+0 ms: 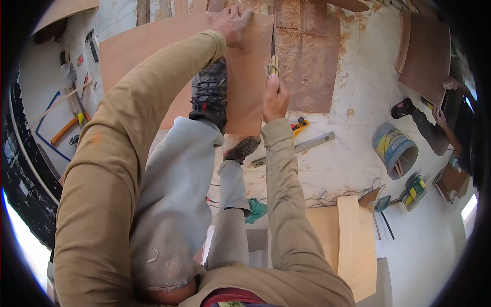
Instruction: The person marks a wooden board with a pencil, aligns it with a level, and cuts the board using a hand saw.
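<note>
My left hand (232, 24) presses flat on a brown plywood sheet (153, 46) near its far edge. My right hand (275, 97) grips the handle of a handsaw (273, 43) whose blade runs upward along the sheet's right edge. My left shoe (209, 92) stands on the sheet beside the cut. My right shoe (241, 149) rests on the floor just below the sheet. Sawdust covers a darker board (309, 66) to the right of the blade.
A spirit level (296, 148) and a yellow tool (299, 125) lie on the white floor. A bucket (395, 149) lies at right, near another person's leg (427, 125). Hammers and hand tools (76, 77) lie at left. Plywood pieces (353, 245) stand at lower right.
</note>
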Action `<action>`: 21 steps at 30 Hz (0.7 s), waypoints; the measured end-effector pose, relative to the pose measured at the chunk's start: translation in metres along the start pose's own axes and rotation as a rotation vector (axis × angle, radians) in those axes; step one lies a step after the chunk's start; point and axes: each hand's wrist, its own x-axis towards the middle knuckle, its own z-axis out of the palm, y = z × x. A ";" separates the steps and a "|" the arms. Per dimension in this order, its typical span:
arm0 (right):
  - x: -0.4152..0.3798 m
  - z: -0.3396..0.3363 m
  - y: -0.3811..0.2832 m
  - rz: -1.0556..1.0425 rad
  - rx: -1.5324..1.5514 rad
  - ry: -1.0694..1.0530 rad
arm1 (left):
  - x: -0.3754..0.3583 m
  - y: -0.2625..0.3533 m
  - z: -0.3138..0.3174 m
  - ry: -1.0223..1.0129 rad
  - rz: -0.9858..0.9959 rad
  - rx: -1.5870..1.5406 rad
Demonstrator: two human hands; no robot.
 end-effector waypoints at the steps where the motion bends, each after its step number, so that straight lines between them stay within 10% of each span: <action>1: -0.029 -0.010 0.001 0.017 -0.022 -0.005 | -0.016 -0.006 0.004 0.019 0.030 -0.002; 7: -0.114 -0.036 -0.018 0.031 0.050 0.040 | -0.021 0.003 0.010 -0.023 0.019 0.035; 13: 0.091 0.027 -0.022 -0.092 -0.029 0.118 | -0.030 0.013 -0.002 -0.044 -0.027 0.004; 21: -0.108 -0.029 0.006 0.058 0.024 0.125 | -0.026 0.018 -0.011 -0.069 -0.077 -0.015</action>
